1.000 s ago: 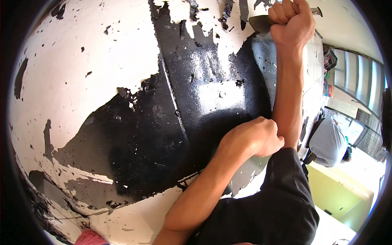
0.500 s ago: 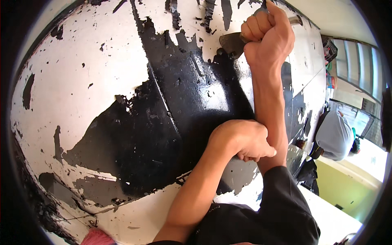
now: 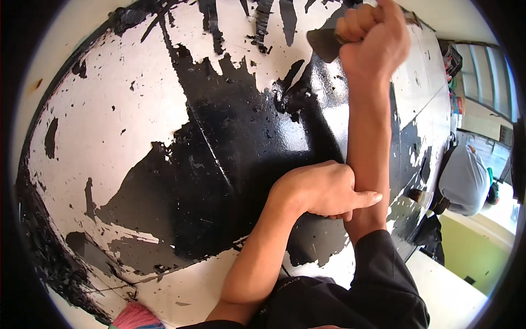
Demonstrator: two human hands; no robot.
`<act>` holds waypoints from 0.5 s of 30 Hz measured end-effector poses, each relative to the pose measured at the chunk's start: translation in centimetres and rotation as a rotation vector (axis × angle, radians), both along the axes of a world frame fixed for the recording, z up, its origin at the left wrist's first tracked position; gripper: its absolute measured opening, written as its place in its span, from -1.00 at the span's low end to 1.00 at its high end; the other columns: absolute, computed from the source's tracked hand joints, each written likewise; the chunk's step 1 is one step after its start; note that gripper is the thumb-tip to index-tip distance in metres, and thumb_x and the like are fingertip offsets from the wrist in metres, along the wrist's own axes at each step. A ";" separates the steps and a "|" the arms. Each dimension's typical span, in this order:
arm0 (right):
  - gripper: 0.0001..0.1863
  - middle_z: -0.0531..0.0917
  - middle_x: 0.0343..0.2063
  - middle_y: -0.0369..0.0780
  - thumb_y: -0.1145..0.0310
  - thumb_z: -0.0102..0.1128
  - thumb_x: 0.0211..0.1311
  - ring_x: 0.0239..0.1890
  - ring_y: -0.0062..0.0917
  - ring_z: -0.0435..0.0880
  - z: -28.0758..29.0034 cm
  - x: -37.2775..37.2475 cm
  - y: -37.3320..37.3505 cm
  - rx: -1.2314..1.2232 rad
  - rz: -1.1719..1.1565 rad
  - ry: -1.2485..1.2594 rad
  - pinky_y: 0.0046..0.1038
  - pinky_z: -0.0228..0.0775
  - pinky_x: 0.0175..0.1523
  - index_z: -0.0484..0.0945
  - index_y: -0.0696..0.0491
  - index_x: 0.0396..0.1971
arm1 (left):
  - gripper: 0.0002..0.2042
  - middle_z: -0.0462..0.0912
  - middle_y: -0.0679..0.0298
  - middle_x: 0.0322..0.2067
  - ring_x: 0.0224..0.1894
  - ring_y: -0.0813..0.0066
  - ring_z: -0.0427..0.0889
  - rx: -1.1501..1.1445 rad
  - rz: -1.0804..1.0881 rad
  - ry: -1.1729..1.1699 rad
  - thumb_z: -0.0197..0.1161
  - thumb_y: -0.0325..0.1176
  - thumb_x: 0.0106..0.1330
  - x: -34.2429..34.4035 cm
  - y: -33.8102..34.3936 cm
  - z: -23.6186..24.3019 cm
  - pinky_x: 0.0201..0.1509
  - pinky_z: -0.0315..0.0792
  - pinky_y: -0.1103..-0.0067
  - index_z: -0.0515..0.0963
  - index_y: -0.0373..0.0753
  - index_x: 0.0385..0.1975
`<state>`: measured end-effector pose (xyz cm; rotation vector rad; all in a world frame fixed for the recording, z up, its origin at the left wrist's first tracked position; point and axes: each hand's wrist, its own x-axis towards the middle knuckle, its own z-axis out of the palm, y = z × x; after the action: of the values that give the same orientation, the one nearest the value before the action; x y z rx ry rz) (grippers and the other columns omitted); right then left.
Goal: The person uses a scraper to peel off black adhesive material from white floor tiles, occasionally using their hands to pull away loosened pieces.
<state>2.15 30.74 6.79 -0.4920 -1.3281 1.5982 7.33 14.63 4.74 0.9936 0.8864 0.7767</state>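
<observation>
My right hand (image 3: 375,46), high in the view, is closed round the handle of a scraper. The scraper's flat dark blade (image 3: 324,45) points left, over the patchy surface. Loose black peelings (image 3: 296,93) lie bunched just below and left of the blade. My left hand (image 3: 320,189) is closed against my right forearm near the elbow, its thumb laid across the arm. Some of its fingers are hidden beneath. Under both arms spreads a large black layer (image 3: 219,181) with ragged edges over a white surface (image 3: 109,137).
Dark scraps (image 3: 49,241) are heaped along the left edge. Pink bristles (image 3: 137,316) show at the bottom left. A person in a grey top (image 3: 466,180) is bent over at the right, near dark cloth (image 3: 430,236) and a slatted frame (image 3: 485,77).
My right hand has shifted up and right with the scraper. The black peelings below the blade now look more bunched. My left thumb stretches further across my forearm. The view has shifted slightly.
</observation>
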 end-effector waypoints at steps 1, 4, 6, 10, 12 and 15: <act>-0.49 0.11 -0.82 -0.40 0.30 0.07 0.49 -0.80 -0.66 -0.02 -0.8 -0.6 -0.3 -0.021 -0.017 -0.024 -0.46 -0.17 -0.65 0.17 -0.09 -0.73 | -0.30 0.79 0.01 -0.41 -0.30 0.19 0.80 -0.009 -0.002 0.001 0.15 0.22 0.42 -0.1 -0.1 -0.1 -0.02 0.61 0.42 0.73 -0.49 -0.43; -0.48 0.10 -0.82 -0.42 0.30 0.10 0.48 -0.80 -0.66 -0.01 -1.8 -1.1 -1.2 -0.079 0.012 -0.071 -0.47 -0.18 -0.66 0.15 -0.09 -0.74 | -0.31 0.79 0.00 -0.40 -0.29 0.16 0.80 -0.024 -0.010 0.036 0.14 0.21 0.43 -0.2 -0.2 -0.2 -0.02 0.61 0.42 0.73 -0.49 -0.42; -0.48 0.10 -0.82 -0.42 0.30 0.11 0.48 -0.80 -0.66 -0.01 -1.8 -1.4 -1.7 -0.067 0.014 -0.067 -0.47 -0.18 -0.66 0.15 -0.09 -0.74 | -0.30 0.79 -0.01 -0.39 -0.28 0.16 0.79 -0.007 -0.025 0.040 0.13 0.21 0.43 -0.1 -0.4 -0.5 -0.02 0.60 0.42 0.73 -0.49 -0.40; -0.48 0.11 -0.82 -0.41 0.30 0.11 0.47 -0.79 -0.66 0.01 -1.3 -1.2 -3.5 -0.152 -0.004 -0.144 -0.47 -0.15 -0.64 0.15 -0.08 -0.74 | -0.30 0.79 0.00 -0.37 -0.28 0.17 0.78 -0.005 -0.033 0.026 0.12 0.23 0.44 -0.3 -0.4 -0.3 -0.02 0.60 0.42 0.73 -0.49 -0.39; -0.50 0.12 -0.81 -0.40 0.30 0.10 0.48 -0.79 -0.65 0.03 -1.2 -0.7 -4.2 -0.215 0.041 -0.164 -0.45 -0.12 -0.63 0.17 -0.07 -0.73 | -0.28 0.78 0.03 -0.38 -0.30 0.20 0.77 -0.040 -0.129 0.066 0.10 0.25 0.44 -0.5 -0.3 -0.1 -0.04 0.59 0.42 0.73 -0.47 -0.41; -0.50 0.13 -0.81 -0.40 0.30 0.11 0.47 -0.79 -0.64 0.03 -1.2 -0.3 -5.8 -0.198 0.106 -0.160 -0.44 -0.12 -0.63 0.18 -0.06 -0.73 | -0.27 0.76 0.08 -0.43 -0.32 0.22 0.75 -0.027 -0.168 0.055 0.09 0.29 0.42 -0.4 -0.8 -0.2 -0.08 0.59 0.43 0.72 -0.43 -0.45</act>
<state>1.87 24.91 5.57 -0.6920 -1.3392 1.8199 6.91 13.87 4.58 1.0556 0.8468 0.5965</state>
